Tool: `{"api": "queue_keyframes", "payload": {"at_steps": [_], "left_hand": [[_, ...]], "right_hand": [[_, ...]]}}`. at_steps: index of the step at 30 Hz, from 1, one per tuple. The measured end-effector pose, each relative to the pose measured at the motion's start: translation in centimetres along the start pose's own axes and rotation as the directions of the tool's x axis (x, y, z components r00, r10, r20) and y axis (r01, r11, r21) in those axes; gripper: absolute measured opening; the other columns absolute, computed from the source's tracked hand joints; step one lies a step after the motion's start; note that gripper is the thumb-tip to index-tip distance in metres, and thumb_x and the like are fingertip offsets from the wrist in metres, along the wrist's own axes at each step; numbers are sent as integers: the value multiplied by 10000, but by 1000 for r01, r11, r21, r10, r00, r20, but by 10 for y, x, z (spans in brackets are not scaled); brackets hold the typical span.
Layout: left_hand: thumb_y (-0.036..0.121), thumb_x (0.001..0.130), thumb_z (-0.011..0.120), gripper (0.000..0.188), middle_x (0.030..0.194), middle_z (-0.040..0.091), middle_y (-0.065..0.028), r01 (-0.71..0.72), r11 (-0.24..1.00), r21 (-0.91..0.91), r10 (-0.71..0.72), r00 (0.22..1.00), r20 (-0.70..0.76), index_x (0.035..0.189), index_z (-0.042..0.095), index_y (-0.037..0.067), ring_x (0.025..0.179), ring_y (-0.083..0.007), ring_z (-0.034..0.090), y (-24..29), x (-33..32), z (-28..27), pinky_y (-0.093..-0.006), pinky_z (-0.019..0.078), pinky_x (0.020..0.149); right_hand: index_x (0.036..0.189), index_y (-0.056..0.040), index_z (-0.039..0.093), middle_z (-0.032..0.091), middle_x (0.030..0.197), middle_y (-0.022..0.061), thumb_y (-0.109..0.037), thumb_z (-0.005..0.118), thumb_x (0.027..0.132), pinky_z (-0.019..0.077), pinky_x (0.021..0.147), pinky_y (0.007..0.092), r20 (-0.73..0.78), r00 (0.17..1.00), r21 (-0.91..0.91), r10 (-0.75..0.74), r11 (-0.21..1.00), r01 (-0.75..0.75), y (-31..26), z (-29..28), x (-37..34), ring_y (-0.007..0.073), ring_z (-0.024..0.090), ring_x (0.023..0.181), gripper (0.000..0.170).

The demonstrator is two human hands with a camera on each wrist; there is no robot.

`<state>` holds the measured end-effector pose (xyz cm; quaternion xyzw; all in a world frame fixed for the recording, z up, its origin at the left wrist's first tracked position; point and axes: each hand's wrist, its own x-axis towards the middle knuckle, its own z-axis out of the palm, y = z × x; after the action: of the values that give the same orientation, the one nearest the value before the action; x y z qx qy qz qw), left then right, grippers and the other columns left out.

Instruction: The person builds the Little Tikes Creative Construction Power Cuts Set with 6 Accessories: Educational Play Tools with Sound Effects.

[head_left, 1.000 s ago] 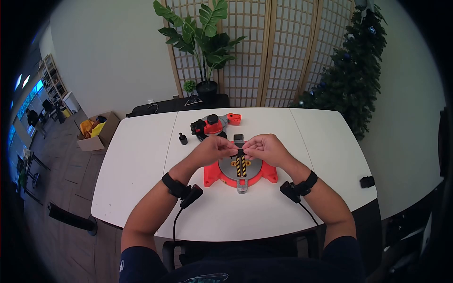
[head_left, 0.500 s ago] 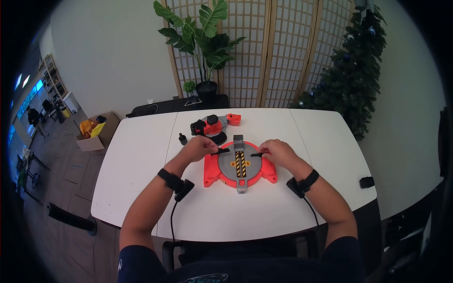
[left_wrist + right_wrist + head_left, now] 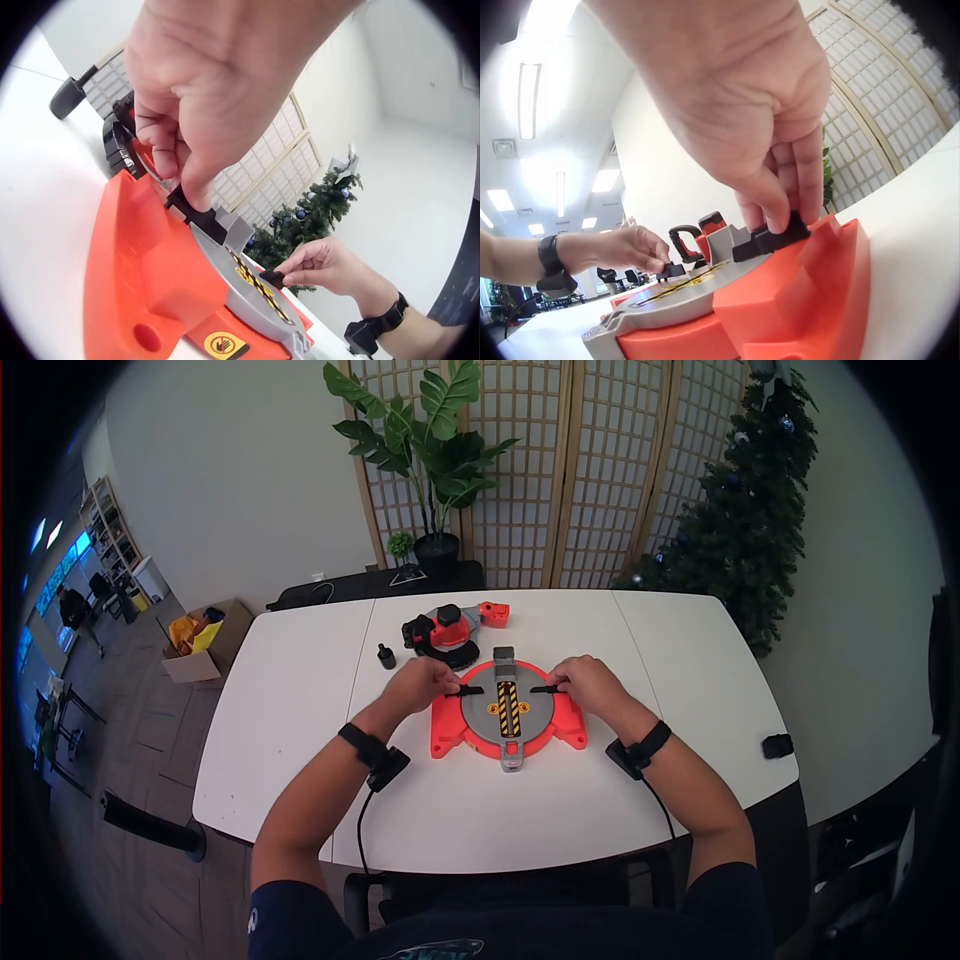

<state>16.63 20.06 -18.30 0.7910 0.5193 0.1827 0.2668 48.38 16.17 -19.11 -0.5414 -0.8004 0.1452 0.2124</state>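
A toy saw base with orange sides (image 3: 446, 727) and a grey round plate (image 3: 480, 718) lies on the white table, a yellow-and-black striped strip down its middle. At the plate's left edge, my left hand (image 3: 420, 682) pinches a small black plastic piece (image 3: 201, 216) between thumb and fingers. Opposite it, my right hand (image 3: 592, 685) pinches a matching black piece (image 3: 771, 241) at the right edge. Both pieces point inward, low over the plate beside the orange sides. Their outer ends are hidden by my fingertips.
Behind the base lies the orange, grey and black toy saw head (image 3: 452, 628). A small black knob-like part (image 3: 386, 657) stands left of it. Near the table's right edge is a black object (image 3: 777, 746). Cables hang from both wrist cameras.
My hands were together over the middle of the plate. They have moved apart, each with a black piece, and the pieces now sit slightly lower at the plate's two sides.
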Motion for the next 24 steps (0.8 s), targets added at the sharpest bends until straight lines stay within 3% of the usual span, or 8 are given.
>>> {"api": "queue_keyframes", "payload": {"at_steps": [3,8,11,18,20,24], "left_hand": [[168,852,777,152,813,708,-93,-35,998,60,36,999,-18,915,745,34,758,-181,643,0,-2,3,-317,516,709],[108,843,771,108,826,705,-100,-229,973,22,230,972,-41,898,734,23,746,-194,632,-12,-2,5,-332,515,707],[120,819,784,134,875,718,-128,-221,975,36,222,974,-34,880,716,22,797,-245,670,-14,-2,7,-353,527,728],[108,812,786,130,848,690,-103,-219,969,113,222,975,-12,898,718,38,799,-254,660,-10,1,8,-364,523,721],[139,781,801,169,863,689,-105,-254,925,282,269,963,-14,882,697,52,849,-299,668,-5,1,7,-395,529,731],[168,762,808,199,866,691,-101,-265,898,351,277,961,16,870,682,57,870,-313,668,-7,7,8,-410,533,735]], "right_hand": [[966,-7,748,741,947,158,101,568,835,578,788,337,-10,1000,14,0,1000,0,1,0,-1,275,722,859,247],[954,-3,745,741,936,159,96,576,831,578,780,336,-14,1000,21,2,1000,-2,2,2,1,276,723,856,232],[949,-2,743,740,937,159,89,593,828,577,775,342,-12,1000,30,16,999,-16,2,2,2,279,722,855,213],[937,-8,742,737,929,164,84,615,820,572,761,356,-12,1000,33,-15,999,15,6,4,2,291,718,842,195],[933,-8,742,736,927,164,86,617,818,571,759,357,-10,1000,35,-12,999,12,6,4,2,293,717,841,194],[959,-21,748,737,918,153,63,653,816,566,771,353,0,1000,5,-25,1000,25,5,2,2,285,713,834,191]]}}
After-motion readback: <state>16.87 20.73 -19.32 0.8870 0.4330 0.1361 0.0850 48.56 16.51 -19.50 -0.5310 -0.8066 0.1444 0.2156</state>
